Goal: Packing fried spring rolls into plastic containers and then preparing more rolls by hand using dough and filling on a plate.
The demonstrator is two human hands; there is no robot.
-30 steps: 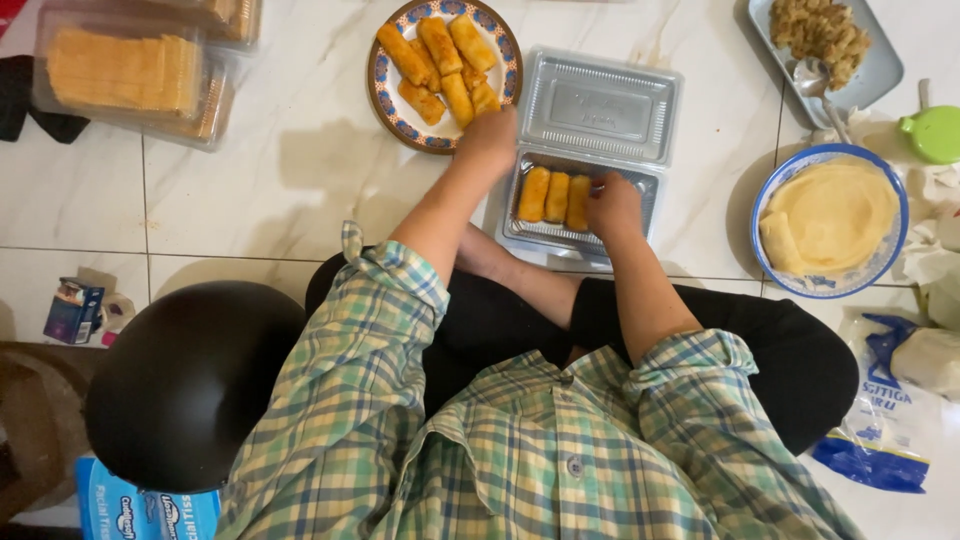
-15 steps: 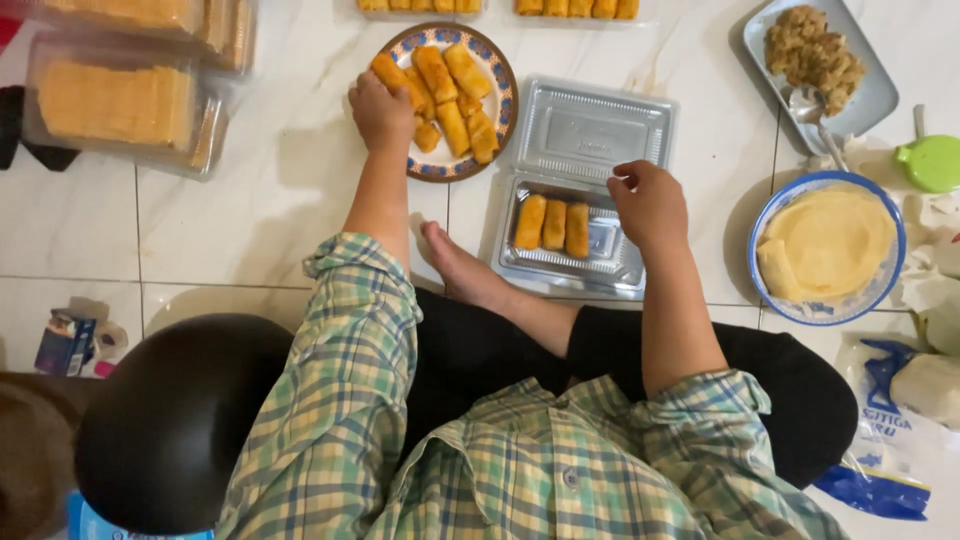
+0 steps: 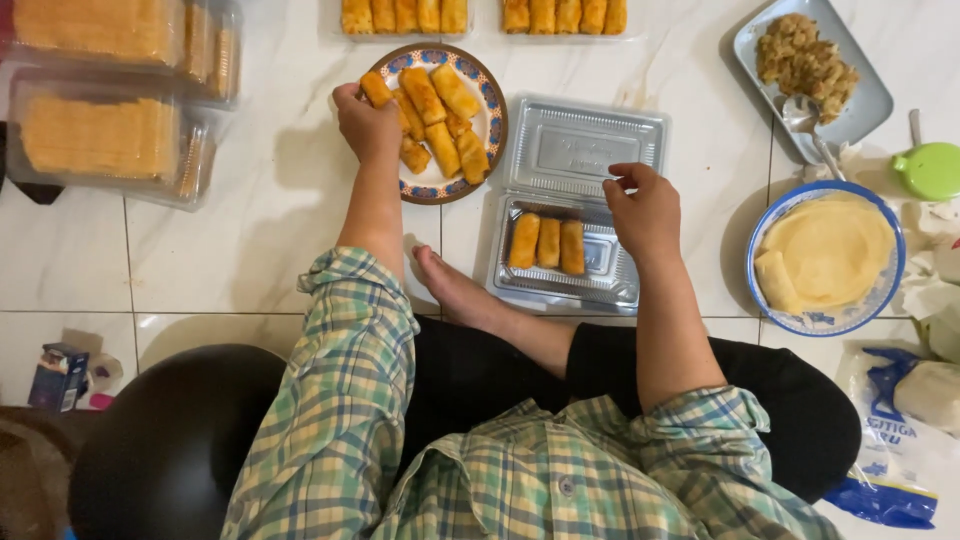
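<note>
From my remote seat: the left hand (image 3: pixel 366 125) closes its fingers on one fried roll (image 3: pixel 377 89) at the left rim of the patterned plate (image 3: pixel 490 105), where more rolls are piled. Just right of the plate lies an open clear clamshell box (image 3: pixel 590 150) holding three rolls (image 3: pixel 548 243). The right hand (image 3: pixel 645 212) hovers over the box, fingers loosely curled, apparently empty, though I cannot be sure.
</note>
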